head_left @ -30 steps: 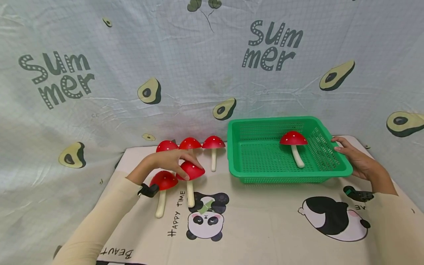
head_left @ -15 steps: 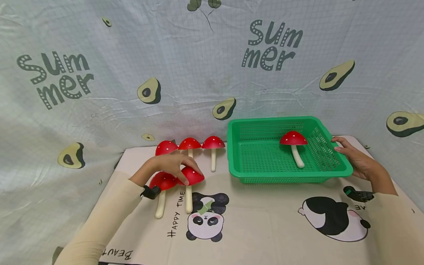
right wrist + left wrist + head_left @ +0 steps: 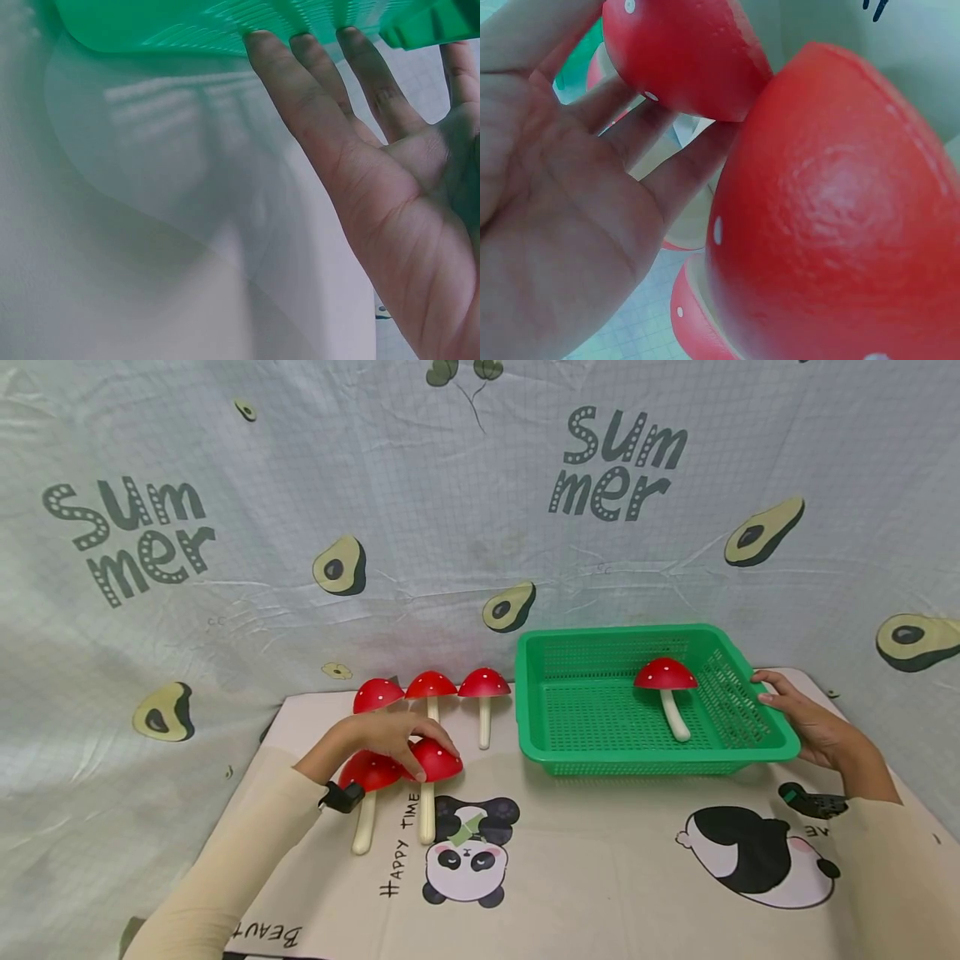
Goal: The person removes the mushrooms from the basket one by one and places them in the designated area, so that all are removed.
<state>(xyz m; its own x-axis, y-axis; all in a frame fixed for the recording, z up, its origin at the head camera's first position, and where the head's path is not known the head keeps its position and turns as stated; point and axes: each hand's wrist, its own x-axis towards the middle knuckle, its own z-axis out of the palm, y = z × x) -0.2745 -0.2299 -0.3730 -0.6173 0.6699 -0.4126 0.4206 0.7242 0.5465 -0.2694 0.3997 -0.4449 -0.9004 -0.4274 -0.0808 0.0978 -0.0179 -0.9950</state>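
My left hand (image 3: 386, 735) is at the left of the table, its thumb and fingers around the red, white-dotted cap of a toy mushroom (image 3: 438, 760). The pale stem of that mushroom points toward me. In the left wrist view the held mushroom (image 3: 686, 56) lies against the fingers, and another mushroom (image 3: 840, 210) fills the foreground. At the right, my right hand (image 3: 813, 722) touches the end of a green basket (image 3: 637, 754). Its extended fingers (image 3: 311, 105) meet the perforated wall with their tips in the right wrist view. One mushroom (image 3: 666, 677) lies inside the basket.
Beside the left wrist lies a mushroom (image 3: 365, 810). Behind the left hand, mushrooms stand in a row: a left one (image 3: 378, 695), a middle one (image 3: 431, 683) and a right one (image 3: 483, 693). A printed cloth (image 3: 450, 527) hangs behind the table (image 3: 600, 852).
Over the last second my left hand and its mushroom have shifted slightly toward me; since half a second ago they barely move. The right hand and basket stay put.
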